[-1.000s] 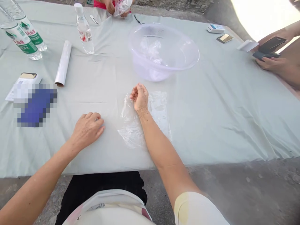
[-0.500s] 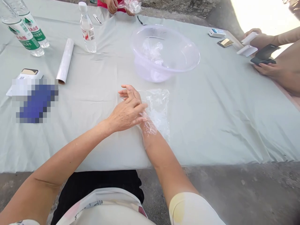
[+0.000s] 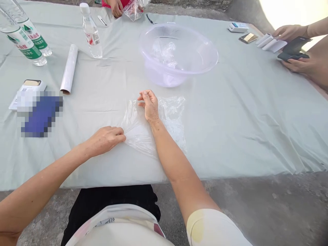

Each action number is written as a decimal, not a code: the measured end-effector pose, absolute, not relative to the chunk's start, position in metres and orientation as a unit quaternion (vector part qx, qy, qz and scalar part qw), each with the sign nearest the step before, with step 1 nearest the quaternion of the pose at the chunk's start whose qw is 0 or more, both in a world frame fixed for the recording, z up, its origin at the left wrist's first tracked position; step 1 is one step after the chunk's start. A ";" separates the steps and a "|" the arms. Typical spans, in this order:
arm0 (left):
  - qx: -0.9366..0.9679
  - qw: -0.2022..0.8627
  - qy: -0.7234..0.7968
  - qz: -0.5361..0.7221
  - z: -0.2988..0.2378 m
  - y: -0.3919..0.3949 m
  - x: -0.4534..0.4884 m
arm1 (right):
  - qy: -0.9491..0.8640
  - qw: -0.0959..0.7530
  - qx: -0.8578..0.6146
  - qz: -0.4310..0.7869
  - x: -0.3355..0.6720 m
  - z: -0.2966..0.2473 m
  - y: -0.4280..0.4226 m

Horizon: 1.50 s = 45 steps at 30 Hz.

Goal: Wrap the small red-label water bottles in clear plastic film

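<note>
A sheet of clear plastic cling film (image 3: 173, 118) lies wrinkled on the cloth in front of me. My left hand (image 3: 109, 139) pinches its left part, drawing it into taut folds toward the left. Across the sheet rests my right forearm, with film showing on both sides of it. My right hand (image 3: 150, 104) is turned partly palm-inward, its fingers loosely curved and apart, with nothing held in them. Just beyond it stands a translucent purple basin (image 3: 164, 79) with crumpled clear film (image 3: 165, 53) inside.
On the left are a cling film roll (image 3: 69, 68), water bottles (image 3: 29, 48), a smaller bottle (image 3: 92, 39) and a blurred blue object (image 3: 42, 114). A person's hands (image 3: 116, 7) hold clear plastic at the far edge. Another person's hands (image 3: 297, 65) hold a dark phone at right, near white devices.
My left hand has moved left off my right wrist, pulling the film that lay over that wrist out to the left. The person at the far edge has shifted the plastic.
</note>
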<state>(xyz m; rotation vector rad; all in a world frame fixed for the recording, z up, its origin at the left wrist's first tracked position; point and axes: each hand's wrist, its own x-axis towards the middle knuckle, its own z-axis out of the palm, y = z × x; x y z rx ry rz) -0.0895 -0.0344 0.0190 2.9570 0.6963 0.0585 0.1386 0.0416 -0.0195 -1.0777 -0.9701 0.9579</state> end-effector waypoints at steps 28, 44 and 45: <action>0.973 0.102 0.204 0.025 0.043 -0.075 -0.145 | -0.794 0.170 -0.569 0.132 0.114 -0.008 0.024; 0.593 0.205 0.685 0.371 0.056 0.296 -0.068 | -0.797 0.139 -0.579 0.101 0.111 -0.012 0.022; 0.652 0.228 0.629 0.357 0.054 0.316 -0.068 | -0.797 0.142 -0.578 0.102 0.113 -0.012 0.022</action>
